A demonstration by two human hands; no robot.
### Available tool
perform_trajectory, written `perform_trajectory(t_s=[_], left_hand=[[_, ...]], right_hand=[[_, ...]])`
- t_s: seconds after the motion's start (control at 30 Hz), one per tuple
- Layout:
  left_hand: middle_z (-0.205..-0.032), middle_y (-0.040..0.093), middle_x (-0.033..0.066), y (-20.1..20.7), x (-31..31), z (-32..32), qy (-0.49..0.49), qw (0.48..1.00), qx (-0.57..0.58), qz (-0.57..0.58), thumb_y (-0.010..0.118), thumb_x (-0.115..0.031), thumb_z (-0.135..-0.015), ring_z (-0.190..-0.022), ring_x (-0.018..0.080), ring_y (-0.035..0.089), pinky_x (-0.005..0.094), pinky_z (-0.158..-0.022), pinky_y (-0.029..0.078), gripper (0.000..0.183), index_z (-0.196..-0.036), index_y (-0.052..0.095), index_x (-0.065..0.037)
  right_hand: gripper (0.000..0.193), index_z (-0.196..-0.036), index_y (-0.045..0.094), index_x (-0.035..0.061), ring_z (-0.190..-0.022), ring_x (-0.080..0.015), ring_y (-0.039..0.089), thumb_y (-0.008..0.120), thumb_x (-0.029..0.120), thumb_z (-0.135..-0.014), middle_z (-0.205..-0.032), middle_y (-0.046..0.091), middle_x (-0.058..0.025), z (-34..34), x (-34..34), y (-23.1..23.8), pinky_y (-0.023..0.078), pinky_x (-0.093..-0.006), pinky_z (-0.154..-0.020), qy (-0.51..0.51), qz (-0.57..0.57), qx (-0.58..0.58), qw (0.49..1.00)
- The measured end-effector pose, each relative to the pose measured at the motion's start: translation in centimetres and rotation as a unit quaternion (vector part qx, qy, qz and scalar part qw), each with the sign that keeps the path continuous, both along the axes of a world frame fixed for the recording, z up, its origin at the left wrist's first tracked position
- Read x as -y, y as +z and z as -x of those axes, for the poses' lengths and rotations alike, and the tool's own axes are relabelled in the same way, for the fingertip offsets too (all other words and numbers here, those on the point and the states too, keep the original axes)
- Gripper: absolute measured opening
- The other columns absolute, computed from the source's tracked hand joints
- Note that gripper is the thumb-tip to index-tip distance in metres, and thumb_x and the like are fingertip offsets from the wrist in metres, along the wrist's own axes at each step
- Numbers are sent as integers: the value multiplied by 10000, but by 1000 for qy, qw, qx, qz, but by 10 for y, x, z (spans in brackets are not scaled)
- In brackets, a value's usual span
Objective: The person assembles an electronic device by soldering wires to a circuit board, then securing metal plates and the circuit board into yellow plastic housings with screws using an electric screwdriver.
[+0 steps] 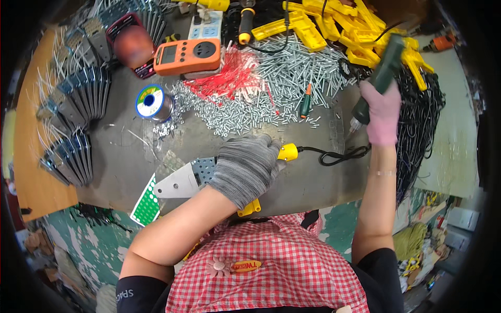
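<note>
My left hand point(245, 169), in a grey knit glove, is closed over a yellow plastic handle point(287, 152) near the table's front edge. A grey metal plate point(177, 182) and a perforated metal bracket point(204, 169) stick out to the left of it. A black cord point(334, 156) leaves the handle's right end. The glove hides most of the handle. To the right, my right hand point(383, 109), in a pink glove, is wrapped round a dark green electric screwdriver point(389, 62). Its tip point(355, 124) points down towards the tabletop, apart from the yellow handle.
Loose screws point(302, 62) and red and white wires point(235, 73) cover the back middle. An orange meter point(188, 56), a solder spool point(150, 100) and a small green screwdriver point(306, 101) lie around them. Yellow housings point(360, 31), black cords point(417, 120) and metal brackets point(78, 104) flank the table.
</note>
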State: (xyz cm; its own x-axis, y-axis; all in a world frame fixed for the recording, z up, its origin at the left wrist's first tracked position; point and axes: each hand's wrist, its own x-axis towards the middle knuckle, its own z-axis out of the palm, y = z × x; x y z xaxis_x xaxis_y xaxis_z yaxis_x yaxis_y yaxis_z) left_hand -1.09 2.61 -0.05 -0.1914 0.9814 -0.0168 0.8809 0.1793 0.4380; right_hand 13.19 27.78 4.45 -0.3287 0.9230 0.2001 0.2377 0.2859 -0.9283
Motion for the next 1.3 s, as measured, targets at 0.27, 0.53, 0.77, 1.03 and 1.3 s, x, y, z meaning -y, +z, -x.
perform_trajectory(t_s=[0.27,0.53,0.77,1.03,1.3], left_hand=[[-1003,652,131,10,0,-1,12,998,32,46,688,-391,-888,-944,324,656,467,-821,526,419,-1196,684,-107],[-1009,659,156,4,-2,3,8,997,57,53,669,-382,-902,-945,357,661,482,-824,537,373,-1162,693,-116],[-1002,665,158,4,-1,0,30,998,41,36,644,-386,-918,-943,370,664,491,-825,541,311,-1106,723,-150],[-971,658,158,-1,1,-1,27,998,41,32,618,-391,-932,-903,368,654,499,-791,533,356,-1055,712,-71],[-935,636,151,-2,1,2,16,998,57,15,624,-361,-919,-906,362,653,497,-781,531,302,-1000,699,-80]], right_hand=[[497,-1197,451,49,-842,-154,583,668,-110,-779,-848,572,-29,10,95,1,495,-336,-851,283,134,-202,928],[384,-1108,473,82,-599,-170,459,689,-11,-805,-713,489,-33,31,136,23,396,-344,-610,366,116,-249,889],[355,-1053,465,73,-592,-164,474,682,-42,-796,-717,509,-47,35,126,7,430,-336,-604,363,23,-175,915],[376,-1121,472,64,-594,-160,479,654,-48,-811,-723,509,-44,34,139,17,421,-325,-603,313,2,-120,942],[375,-1105,461,76,-574,-146,489,701,-25,-835,-713,501,-31,25,145,8,427,-311,-588,365,0,-183,913]])
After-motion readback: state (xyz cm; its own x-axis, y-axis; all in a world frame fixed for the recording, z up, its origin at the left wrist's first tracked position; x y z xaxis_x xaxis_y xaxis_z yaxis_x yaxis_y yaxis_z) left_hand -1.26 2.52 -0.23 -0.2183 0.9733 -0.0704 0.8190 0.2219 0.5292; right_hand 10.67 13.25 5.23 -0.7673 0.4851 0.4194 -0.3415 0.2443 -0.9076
